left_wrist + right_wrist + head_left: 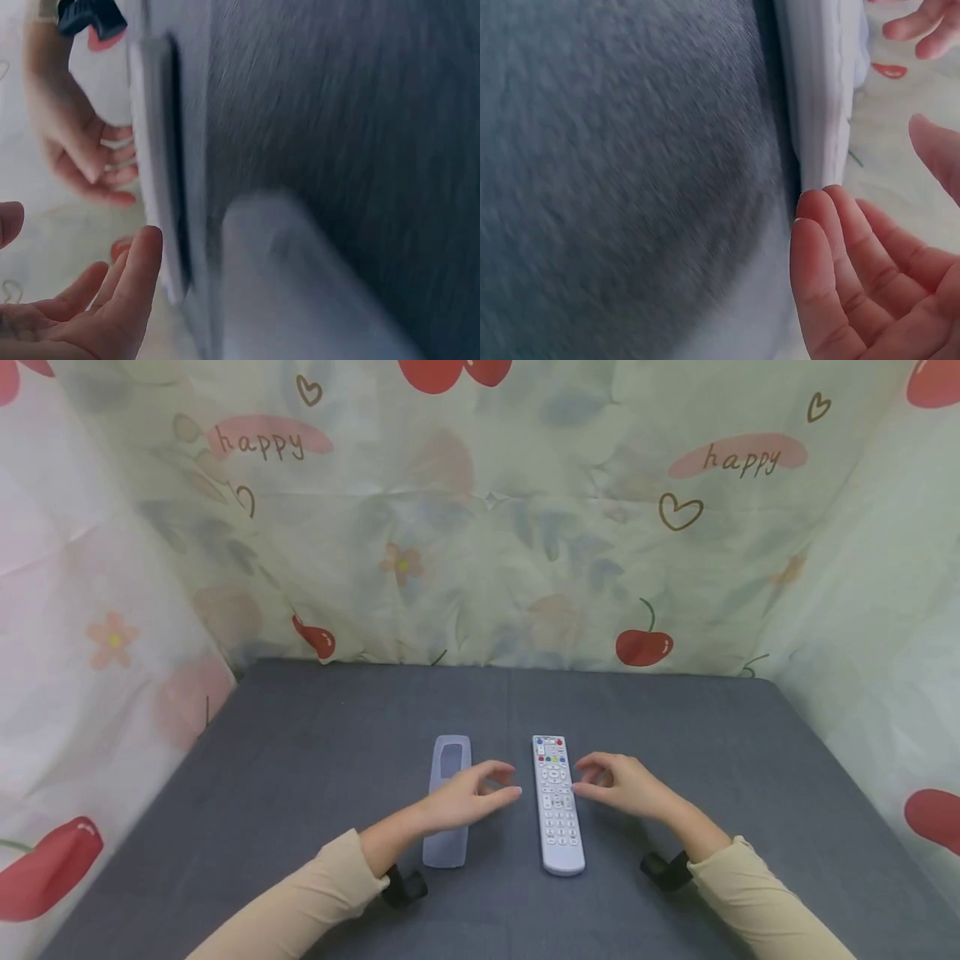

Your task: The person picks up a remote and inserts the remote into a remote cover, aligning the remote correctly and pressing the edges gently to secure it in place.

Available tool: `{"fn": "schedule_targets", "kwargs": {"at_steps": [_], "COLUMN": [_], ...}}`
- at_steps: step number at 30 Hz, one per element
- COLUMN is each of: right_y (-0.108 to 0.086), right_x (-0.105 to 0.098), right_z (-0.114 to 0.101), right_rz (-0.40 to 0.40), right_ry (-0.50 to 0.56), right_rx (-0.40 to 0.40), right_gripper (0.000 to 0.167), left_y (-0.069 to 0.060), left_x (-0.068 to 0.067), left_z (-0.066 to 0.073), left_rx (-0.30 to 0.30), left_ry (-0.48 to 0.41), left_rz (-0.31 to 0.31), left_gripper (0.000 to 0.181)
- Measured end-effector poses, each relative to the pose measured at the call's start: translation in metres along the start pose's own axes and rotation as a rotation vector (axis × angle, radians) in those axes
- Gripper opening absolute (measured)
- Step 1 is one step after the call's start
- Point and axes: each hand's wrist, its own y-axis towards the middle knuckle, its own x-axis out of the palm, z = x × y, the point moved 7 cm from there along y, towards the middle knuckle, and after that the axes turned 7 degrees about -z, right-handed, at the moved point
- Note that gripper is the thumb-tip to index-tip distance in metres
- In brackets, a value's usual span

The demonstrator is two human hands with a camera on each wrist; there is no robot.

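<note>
A white remote control (558, 827) with several rows of buttons lies face up on the dark grey table, its long side toward the far edge. To its left lies a translucent bluish remote cover (447, 852) with a rounded window near its far end. My left hand (463, 797) hovers over the cover and hides its middle; its loosely bent fingers point at the remote and hold nothing. At the remote's right edge is my right hand (628, 785), fingers gently bent with nothing in them. In the right wrist view its fingertips (814, 255) appear close to the remote's side; contact I cannot tell.
The dark grey table (337, 710) is bounded at the back and sides by a pale printed curtain (510, 585) with cherries and hearts. Black straps with small devices (405, 887) sit at both wrists, below beige sleeves (300, 902).
</note>
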Motion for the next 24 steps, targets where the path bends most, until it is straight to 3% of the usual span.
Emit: {"fn": "schedule_targets", "kwargs": {"at_steps": [6, 11, 16, 24], "right_y": [0.003, 0.002, 0.002, 0.002], "right_x": [0.013, 0.026, 0.036, 0.040], "right_z": [0.007, 0.012, 0.014, 0.011], "right_rz": [-0.042, -0.094, -0.142, -0.153], "right_ry": [0.105, 0.193, 0.253, 0.335], "right_rx": [0.112, 0.193, 0.224, 0.246], "right_gripper": [0.035, 0.042, 0.050, 0.051], "left_y": [0.008, 0.014, 0.020, 0.024], "left_x": [0.026, 0.037, 0.046, 0.054], "left_z": [-0.007, -0.011, -0.019, -0.023], "left_rx": [-0.033, -0.055, -0.125, -0.169], "left_ry": [-0.115, -0.230, -0.365, -0.412], "left_rz": [-0.056, -0.061, -0.064, -0.061], "left_gripper": [0.051, 0.053, 0.057, 0.060]}}
